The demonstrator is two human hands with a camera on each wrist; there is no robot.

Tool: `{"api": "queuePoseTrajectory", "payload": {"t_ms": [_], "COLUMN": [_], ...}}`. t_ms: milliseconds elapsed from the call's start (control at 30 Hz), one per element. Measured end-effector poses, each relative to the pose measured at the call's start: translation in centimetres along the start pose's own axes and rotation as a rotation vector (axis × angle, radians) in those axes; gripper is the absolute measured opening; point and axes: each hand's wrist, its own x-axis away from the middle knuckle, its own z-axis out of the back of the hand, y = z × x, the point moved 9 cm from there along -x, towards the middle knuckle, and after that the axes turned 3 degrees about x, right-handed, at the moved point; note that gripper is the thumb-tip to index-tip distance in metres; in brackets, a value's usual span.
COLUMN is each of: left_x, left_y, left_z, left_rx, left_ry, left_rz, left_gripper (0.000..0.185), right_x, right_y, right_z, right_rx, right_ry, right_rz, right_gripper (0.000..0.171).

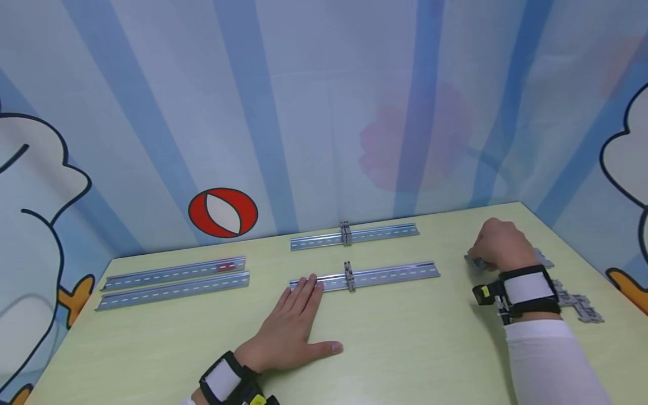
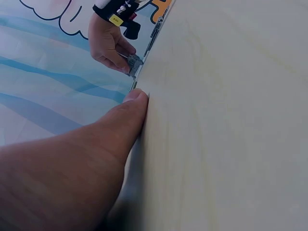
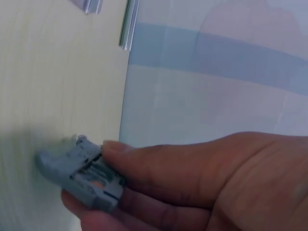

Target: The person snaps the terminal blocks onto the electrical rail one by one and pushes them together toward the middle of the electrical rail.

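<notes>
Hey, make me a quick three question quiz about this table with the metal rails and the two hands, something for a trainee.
1. True or false: the left hand lies flat with its fingertips on the near middle rail.
2. What does the right hand pinch? A) a red ball B) a small grey terminal block C) a screwdriver
3. How many metal rails lie on the table, and how many carry grey clips at their middle?

Key
1. True.
2. B; the right wrist view shows it between thumb and fingers, just above the table.
3. Four rails: two at the left, two in the middle. Both middle ones, including the far rail, carry clips.
</notes>
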Motion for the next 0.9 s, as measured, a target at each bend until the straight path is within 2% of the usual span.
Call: {"api": "queuePoseTrajectory", "payload": {"t_ms": [267, 367, 600, 900], "left_x": [-0.1, -0.1, -0.2, -0.1], "left_y": [0.3, 0.4, 0.4, 0.4], "left_z": [0.1, 0.1, -0.1, -0.1], "left_rx": [-0.019, -0.023, -0.031, -0.027], "left_ry": [-0.009, -0.011, -0.014, -0.018], "left_rz": [0.005, 0.005, 0.002, 0.006], "left_gripper": [0.112, 0.112, 0.113, 0.113], "right_x": [0.4, 0.5, 0.3, 0.2], "right_y": [-3.7, -4.4, -5.1, -5.9], "right_z": [-1.0, -1.3, -2.8, -3.0], "right_rx": [-0.048, -0.034, -0.063, 0.009], "right_ry": [-0.089, -0.108, -0.186, -0.117], "right_rz": [0.057, 0.061, 0.047, 0.069], "right_gripper": [0.021, 0.025, 0.018, 0.020]}}
